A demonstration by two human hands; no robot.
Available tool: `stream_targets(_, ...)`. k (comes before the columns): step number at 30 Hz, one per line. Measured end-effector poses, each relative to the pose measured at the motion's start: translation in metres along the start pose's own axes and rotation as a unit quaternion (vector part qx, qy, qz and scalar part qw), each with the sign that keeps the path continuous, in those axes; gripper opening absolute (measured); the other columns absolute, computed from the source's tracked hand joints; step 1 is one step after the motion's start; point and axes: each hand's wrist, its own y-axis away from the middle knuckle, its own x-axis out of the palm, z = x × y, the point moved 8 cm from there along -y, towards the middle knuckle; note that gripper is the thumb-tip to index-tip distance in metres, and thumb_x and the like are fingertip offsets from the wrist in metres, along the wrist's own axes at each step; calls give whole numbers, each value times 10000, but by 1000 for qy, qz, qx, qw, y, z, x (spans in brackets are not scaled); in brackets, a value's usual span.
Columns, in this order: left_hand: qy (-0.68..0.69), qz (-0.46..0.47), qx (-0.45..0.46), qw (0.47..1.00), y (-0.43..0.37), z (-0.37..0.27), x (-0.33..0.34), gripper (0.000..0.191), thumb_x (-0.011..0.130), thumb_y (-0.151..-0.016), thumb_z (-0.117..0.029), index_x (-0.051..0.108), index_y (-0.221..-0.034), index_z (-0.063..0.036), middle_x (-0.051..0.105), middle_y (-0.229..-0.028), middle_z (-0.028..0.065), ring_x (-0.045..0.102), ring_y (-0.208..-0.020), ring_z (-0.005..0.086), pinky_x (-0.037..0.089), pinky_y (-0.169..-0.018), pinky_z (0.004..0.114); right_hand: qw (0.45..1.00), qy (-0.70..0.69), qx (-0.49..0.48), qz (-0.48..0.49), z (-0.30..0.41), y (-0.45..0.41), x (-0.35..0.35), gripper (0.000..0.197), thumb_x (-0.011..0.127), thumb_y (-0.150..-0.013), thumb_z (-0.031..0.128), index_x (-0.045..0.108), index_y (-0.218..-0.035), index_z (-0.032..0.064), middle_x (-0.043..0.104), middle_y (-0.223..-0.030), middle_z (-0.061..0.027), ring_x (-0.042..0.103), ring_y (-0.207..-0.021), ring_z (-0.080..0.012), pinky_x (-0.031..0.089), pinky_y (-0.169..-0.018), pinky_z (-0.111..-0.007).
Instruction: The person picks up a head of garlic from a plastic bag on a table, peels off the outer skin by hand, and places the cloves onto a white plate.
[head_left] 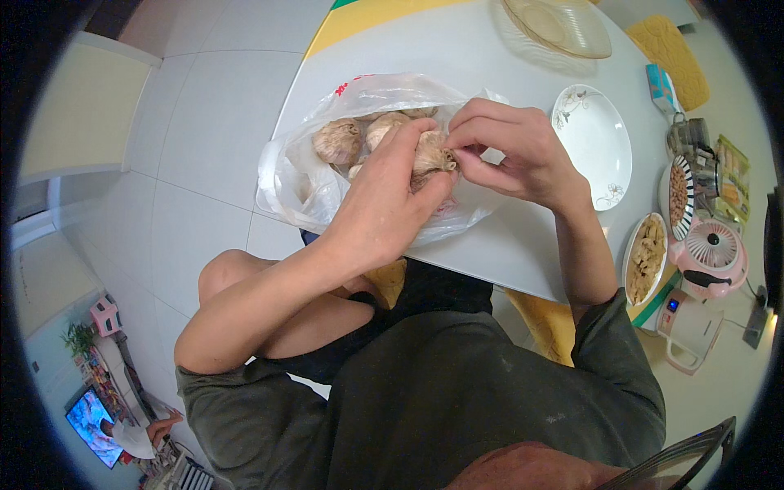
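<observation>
My left hand (392, 190) holds a garlic bulb (432, 153) between fingers and thumb, its dry stem end turned to the right. At that stem end, the thumb and forefinger of my right hand (514, 150) pinch together against the bulb; whether a bit of skin is between them is hidden. Both hands are over an open white plastic bag (288, 177) on the table. Inside it lie several more bulbs, among them a whole garlic bulb (338, 142) at the left. Part of the bag's contents is covered by my left hand.
Right of the bag sits a white oval plate (593, 147) with floral trim. Beyond are a clear ribbed dish (563, 27), a bowl of peanuts (678, 195), a dish of pale food pieces (647, 260), a pink fan (712, 251) and an electric kettle (692, 331). Another person (138, 438) is at lower left.
</observation>
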Motion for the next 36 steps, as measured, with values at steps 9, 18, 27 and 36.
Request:
stream_targets(9, -15, -13, 8, 1000, 0, -3, -4, 512, 696, -1003, -185, 523, -1441, 16, 672, -1285, 213, 656, -1199, 283, 506, -1048, 398, 1000, -15, -12, 23, 6, -4, -5, 344, 771, -827, -56, 802, -1150, 59, 729, -988, -95, 729, -837, -247, 587, -715, -324)
stream_targets(18, -33, -41, -16, 998, 0, 0, -6, 635, 810, -918, -213, 521, -1433, 21, 668, -1290, 214, 649, -1210, 293, 514, -1046, 396, 996, -77, -4, 47, -6, 3, -2, 387, 740, -778, -95, 820, -1116, 77, 737, -1013, -76, 740, -864, -256, 593, -737, -358)
stream_targets(27, -5, -43, -3, 999, -3, -4, -5, 549, 841, -893, -182, 602, -1343, 25, 711, -1178, 154, 669, -1095, 208, 544, -973, 368, 998, -60, -5, -9, -1, 3, -8, 245, 710, -795, -71, 813, -986, 42, 748, -923, -70, 715, -746, -176, 571, -632, -285)
stream_targets(36, 49, -56, -18, 997, -2, -2, -4, 592, 795, -898, -174, 581, -1382, 90, 732, -1159, 264, 739, -1062, 333, 571, -950, 416, 997, -53, 39, -33, -10, 1, -4, 153, 706, -845, 7, 789, -970, 33, 744, -856, -38, 681, -701, -113, 536, -575, -243)
